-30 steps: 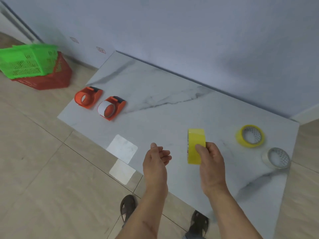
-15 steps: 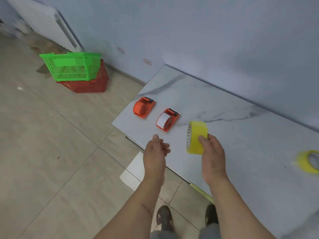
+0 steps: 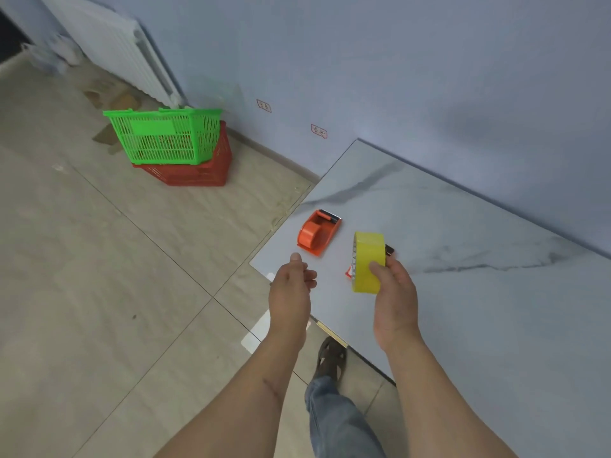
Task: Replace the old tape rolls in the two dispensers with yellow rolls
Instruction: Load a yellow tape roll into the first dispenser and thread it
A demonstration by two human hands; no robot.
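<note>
Head view: the right hand grips a yellow tape roll by its outer band, thumb on the near face and the fingers wrapped behind, holding it on edge above the near-left corner of the marble-patterned table. Held upright like this, the roll probably lines up with a dispenser's hub for dropping in. The left hand hangs beside it over the table edge, fingers loosely curled and grasping nothing, likely free to steady a dispenser or pull out an old roll.

On the table just beyond the hands lies an orange tape dispenser on its side, its round housing looking empty from here. A second orange dispenser sits right behind the yellow roll, mostly hidden by it; only an orange corner and a dark blade end show, so its contents cannot be told.

On the tiled floor by the wall a green basket is stacked in a red basket, away from the work
</note>
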